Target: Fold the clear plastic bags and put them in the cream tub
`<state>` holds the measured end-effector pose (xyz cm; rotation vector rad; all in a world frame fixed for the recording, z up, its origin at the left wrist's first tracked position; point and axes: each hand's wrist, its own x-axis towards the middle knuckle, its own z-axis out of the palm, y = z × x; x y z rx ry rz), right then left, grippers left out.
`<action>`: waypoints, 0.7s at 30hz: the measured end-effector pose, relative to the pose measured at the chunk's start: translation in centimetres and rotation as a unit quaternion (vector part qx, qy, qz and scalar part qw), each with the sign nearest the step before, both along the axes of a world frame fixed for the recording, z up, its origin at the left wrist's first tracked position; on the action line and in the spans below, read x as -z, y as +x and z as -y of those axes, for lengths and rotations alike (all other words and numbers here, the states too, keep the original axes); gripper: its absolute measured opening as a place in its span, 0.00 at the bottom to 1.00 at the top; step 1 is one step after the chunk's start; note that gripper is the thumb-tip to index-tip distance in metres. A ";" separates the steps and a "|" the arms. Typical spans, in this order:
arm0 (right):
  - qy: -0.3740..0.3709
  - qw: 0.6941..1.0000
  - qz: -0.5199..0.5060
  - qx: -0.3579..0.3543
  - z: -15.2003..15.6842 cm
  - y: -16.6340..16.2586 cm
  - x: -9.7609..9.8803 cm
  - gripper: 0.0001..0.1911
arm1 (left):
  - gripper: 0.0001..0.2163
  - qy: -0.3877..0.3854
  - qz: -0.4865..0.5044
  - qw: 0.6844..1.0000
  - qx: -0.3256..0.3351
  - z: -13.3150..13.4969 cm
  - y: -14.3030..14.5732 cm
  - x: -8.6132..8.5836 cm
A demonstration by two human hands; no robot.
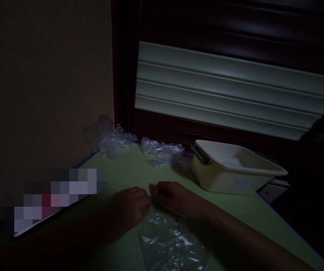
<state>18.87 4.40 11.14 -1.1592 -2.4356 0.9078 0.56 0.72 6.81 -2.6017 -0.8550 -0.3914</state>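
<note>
My left hand (134, 207) and my right hand (174, 197) are close together above the pale green tabletop (116, 171), a small gap between them. The fingers of both are curled closed. In the dim light I cannot make out what is in them, if anything. Just below my hands lies a clear, crinkled plastic bag (175, 244), its near end cut off by the bottom of the view. It is nearest to my right wrist; whether a hand touches it is not clear.
A cream plastic tub (224, 177) with dark handles stands at the back right, something pale inside. Crumpled clear plastic bags (163, 150) lie along the back edge. A flat, blurred-out object (63, 199) sits at left. A wall and a dark slatted door stand behind.
</note>
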 end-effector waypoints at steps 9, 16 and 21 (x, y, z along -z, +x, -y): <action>-0.073 0.993 -0.016 0.097 -0.8 7.4 1.1 0.07 | 0.07 -0.021 -0.022 1.000 -0.007 0.3 -0.2 -0.5; 0.020 0.984 -0.073 0.161 -1.2 9.4 2.3 0.09 | 0.07 -0.021 -0.019 1.000 -0.007 0.3 -0.2 -0.7; 0.050 0.984 -0.077 0.152 -0.5 8.9 3.5 0.07 | 0.08 -0.042 0.009 0.999 -0.024 0.0 -0.4 -0.2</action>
